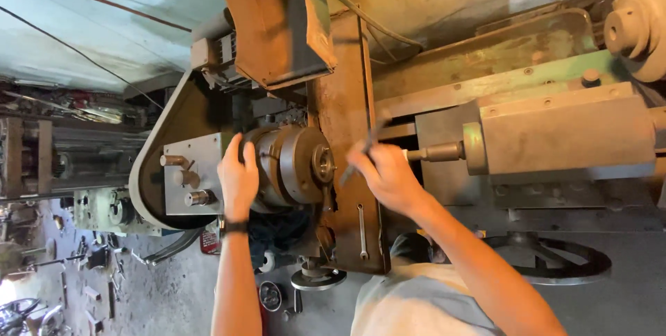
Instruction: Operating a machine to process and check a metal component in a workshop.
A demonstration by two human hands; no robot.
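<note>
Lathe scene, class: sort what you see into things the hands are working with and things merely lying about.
In use: left hand on the chuck; right hand holding a thin dark tool.

Lying about: wrench; tailstock; handwheel; parts on the floor.

"What is holding everything up here?"

"A big old metal lathe (444, 79). Its long bed is rusty brown and worn green."

"What sits on it?"

"The grey tailstock block (562, 131) sits on the bed. A round chuck (295, 162) sticks out from the grey headstock (191, 169). A thin wrench (361, 230) lies flat on the brown plate (347, 107)."

"And down below?"

"The grey concrete floor (159, 294). Small metal parts and tools (90, 266) lie scattered on it, and a round metal disc (270, 295) rests near the machine's foot."
</note>
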